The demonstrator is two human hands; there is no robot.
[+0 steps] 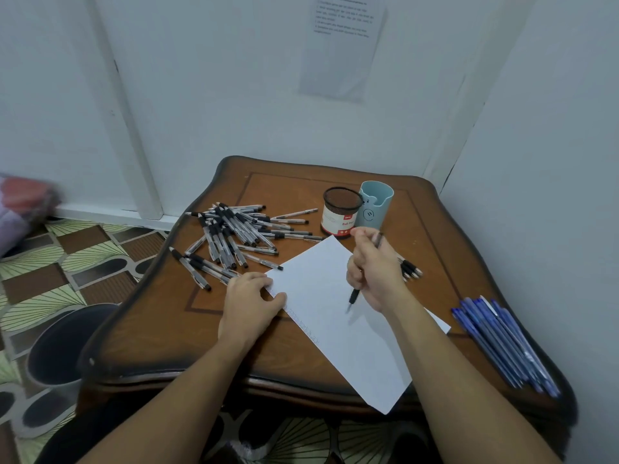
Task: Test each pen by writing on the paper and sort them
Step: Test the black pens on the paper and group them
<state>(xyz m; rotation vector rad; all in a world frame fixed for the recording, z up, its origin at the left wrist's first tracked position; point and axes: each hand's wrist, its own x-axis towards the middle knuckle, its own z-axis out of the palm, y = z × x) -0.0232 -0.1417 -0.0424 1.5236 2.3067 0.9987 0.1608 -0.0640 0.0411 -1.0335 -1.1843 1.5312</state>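
Paper [338,329], one sheet, lies askew on the table [174,329], its near corner jutting past the table's edge. Right of the paper is one bundle of blue pens [502,343], roughly a dozen; they overlap too much for an exact count.

On the paper's left edge my left hand [249,303] presses with relaxed fingers, pinning the sheet. Over the paper's middle my right hand [375,269] grips one pen [354,296], tip down. I cannot tell whether the tip touches.

Step in hand, as I judge it: the test stroke. To do it well I should keep the left hand firm so the sheet cannot skate. I should also scribble briefly and firmly on blank paper, clear of the faint marks along the left edge, so the result reads plainly.

At the paper's right edge, just beyond my right hand, lie about three black pens [410,269]. Left of the paper and beyond it is one loose heap [234,236] of like pens, several dozen, not countable.

Just beside the paper's far corner stand two cups: one mesh cup [341,212] and one blue cup [375,205], side by side.
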